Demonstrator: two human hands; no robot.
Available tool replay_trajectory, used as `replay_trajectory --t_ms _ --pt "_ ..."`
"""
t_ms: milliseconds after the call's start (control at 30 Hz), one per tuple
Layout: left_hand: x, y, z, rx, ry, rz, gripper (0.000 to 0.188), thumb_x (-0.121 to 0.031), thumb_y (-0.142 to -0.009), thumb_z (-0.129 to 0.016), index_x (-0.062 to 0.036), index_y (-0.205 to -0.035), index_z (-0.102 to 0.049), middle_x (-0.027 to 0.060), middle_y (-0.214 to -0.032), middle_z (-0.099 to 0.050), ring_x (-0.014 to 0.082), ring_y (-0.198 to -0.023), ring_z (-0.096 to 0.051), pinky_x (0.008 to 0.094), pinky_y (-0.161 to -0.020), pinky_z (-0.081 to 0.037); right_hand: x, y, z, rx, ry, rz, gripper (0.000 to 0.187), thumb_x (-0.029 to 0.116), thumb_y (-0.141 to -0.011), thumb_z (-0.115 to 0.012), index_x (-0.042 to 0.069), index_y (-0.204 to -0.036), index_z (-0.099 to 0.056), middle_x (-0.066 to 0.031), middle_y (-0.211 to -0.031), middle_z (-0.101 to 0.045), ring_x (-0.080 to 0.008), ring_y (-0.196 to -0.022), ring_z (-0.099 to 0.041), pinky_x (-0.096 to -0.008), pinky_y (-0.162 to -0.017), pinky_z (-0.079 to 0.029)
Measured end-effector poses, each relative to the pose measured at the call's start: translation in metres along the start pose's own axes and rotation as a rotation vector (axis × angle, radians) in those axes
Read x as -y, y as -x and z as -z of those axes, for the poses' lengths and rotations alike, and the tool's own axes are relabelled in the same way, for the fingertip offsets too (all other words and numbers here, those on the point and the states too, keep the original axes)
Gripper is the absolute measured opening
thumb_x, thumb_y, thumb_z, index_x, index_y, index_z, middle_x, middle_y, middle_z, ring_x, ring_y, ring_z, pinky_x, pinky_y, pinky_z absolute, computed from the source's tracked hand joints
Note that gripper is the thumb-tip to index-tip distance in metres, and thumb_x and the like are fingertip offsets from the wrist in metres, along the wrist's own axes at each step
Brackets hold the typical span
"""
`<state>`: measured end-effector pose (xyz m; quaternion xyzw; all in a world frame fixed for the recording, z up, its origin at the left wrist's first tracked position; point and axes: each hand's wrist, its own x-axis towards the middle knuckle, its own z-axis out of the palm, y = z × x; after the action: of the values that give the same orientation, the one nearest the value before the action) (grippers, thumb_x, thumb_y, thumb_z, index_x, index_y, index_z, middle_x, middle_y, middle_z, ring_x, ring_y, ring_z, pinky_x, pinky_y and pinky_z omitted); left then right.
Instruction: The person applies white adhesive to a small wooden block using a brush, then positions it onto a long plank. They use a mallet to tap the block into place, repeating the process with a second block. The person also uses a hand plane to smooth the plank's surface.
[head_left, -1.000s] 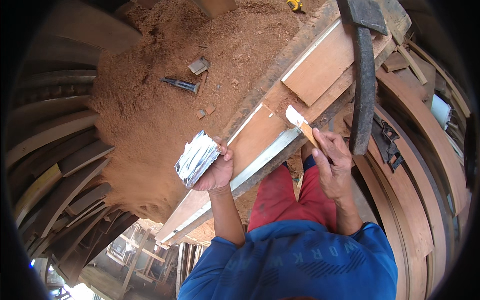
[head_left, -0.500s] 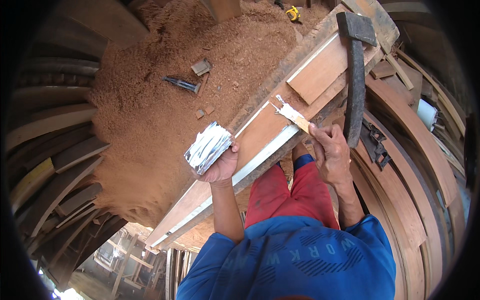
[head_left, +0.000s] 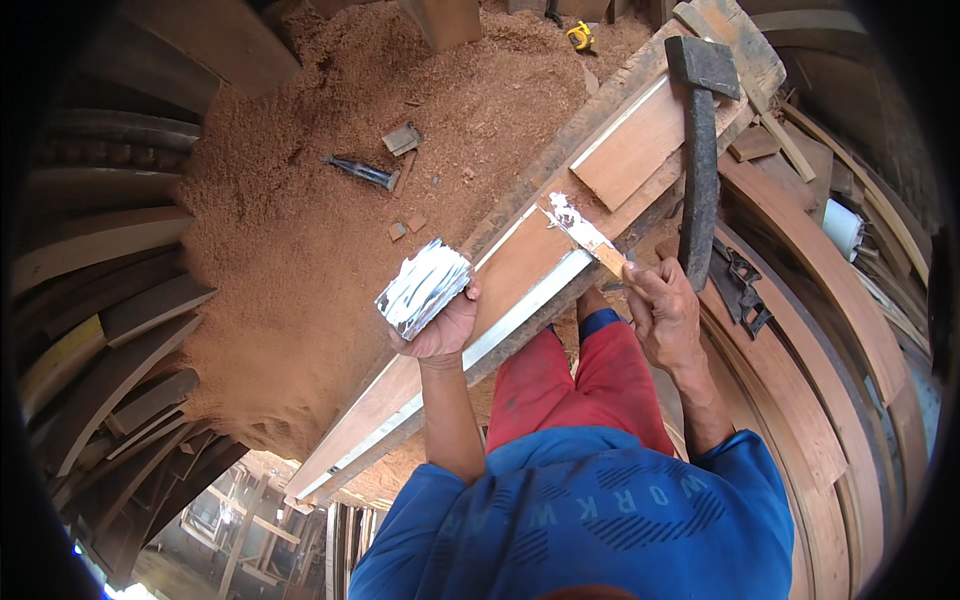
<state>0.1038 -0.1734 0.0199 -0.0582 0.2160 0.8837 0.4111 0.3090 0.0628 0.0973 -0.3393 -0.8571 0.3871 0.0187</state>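
Observation:
My left hand [head_left: 445,325] grips a squarish container or block [head_left: 423,288], its face streaked with thick white paste; I cannot tell which it is. My right hand [head_left: 665,312] pinches a flat wooden stick [head_left: 607,256] by its bare end. White paste coats the stick's far end, which is over the long wooden board [head_left: 520,275] near the end of a shorter board piece [head_left: 630,150]. White strips [head_left: 490,337] run along the long board's edges. Beyond my right hand, a dark hammer [head_left: 700,150] lies across the upper end of the boards.
Sawdust [head_left: 290,250] covers the ground on the left, with a dark chisel-like tool [head_left: 360,172] and wood scraps [head_left: 402,138] on it. A yellow tape measure [head_left: 581,38] lies at the far side. Stacked planks [head_left: 800,330] and a dark metal clamp-like tool [head_left: 742,285] are on the right.
The paste-coated stick has shifted slightly down and right, with my right hand. My left hand keeps hold of the paste-streaked thing, which is slightly higher and to the right. The whole view has drifted a little.

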Motion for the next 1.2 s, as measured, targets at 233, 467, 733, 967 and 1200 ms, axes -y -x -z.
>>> replay_trajectory --t_ms 233,467,733,967,1200 --pt "-0.002 -0.001 0.005 0.005 -0.003 0.029 0.088 -0.06 -0.077 -0.078 -0.0252 -0.152 -0.049 0.0066 -0.156 -0.047 0.0346 -0.133 -0.048 0.0474 -0.093 -0.045 0.0 -0.03 -0.021 -0.008 -0.07 -0.084 0.007 0.003 -0.092 -0.065 -0.001 -0.098 -0.065 -0.023 -0.081 -0.065 -0.0417 -0.073 -0.066 -0.0472 -0.064 -0.051" --pt "-0.003 0.001 0.011 -0.02 -0.01 0.038 0.088 -0.06 -0.075 -0.078 -0.0263 -0.152 -0.05 0.0062 -0.157 -0.046 0.0347 -0.135 -0.047 0.0481 -0.093 -0.045 0.002 -0.002 -0.006 -0.063 -0.052 -0.21 0.015 0.0 -0.093 -0.065 -0.002 -0.107 -0.069 -0.0179 -0.081 -0.065 -0.0348 -0.071 -0.065 -0.0428 -0.066 -0.051" --pt "-0.008 -0.004 -0.005 -0.026 0.051 0.111 0.083 -0.055 -0.076 -0.079 -0.023 -0.148 -0.054 0.0094 -0.149 -0.051 0.0343 -0.127 -0.051 0.0472 -0.095 -0.045 0.003 -0.018 -0.031 -0.252 0.022 -0.146 0.036 0.001 -0.085 -0.074 0.001 -0.12 -0.07 -0.0164 -0.094 -0.064 -0.0332 -0.085 -0.064 -0.0426 -0.073 -0.051" --pt "-0.015 -0.017 -0.008 0.026 0.136 0.243 0.079 -0.048 -0.082 -0.076 -0.0204 -0.151 -0.05 0.0206 -0.14 -0.052 0.0348 -0.122 -0.053 0.0462 -0.099 -0.044 0.028 0.009 0.002 -0.041 0.067 -0.273 0.032 0.008 -0.085 -0.075 0.0 -0.115 -0.073 -0.0159 -0.09 -0.063 -0.0321 -0.083 -0.064 -0.0432 -0.07 -0.049" --pt "-0.022 -0.027 -0.01 0.06 0.185 0.341 0.073 -0.046 -0.082 -0.077 -0.0154 -0.145 -0.054 0.0193 -0.132 -0.054 0.0335 -0.116 -0.055 0.0457 -0.099 -0.044 0.02 0.055 0.027 -0.15 -0.336 -0.39 0.032 0.011 -0.091 -0.065 -0.002 -0.118 -0.072 -0.0164 -0.089 -0.067 -0.0281 -0.085 -0.064 -0.0388 -0.081 -0.049"
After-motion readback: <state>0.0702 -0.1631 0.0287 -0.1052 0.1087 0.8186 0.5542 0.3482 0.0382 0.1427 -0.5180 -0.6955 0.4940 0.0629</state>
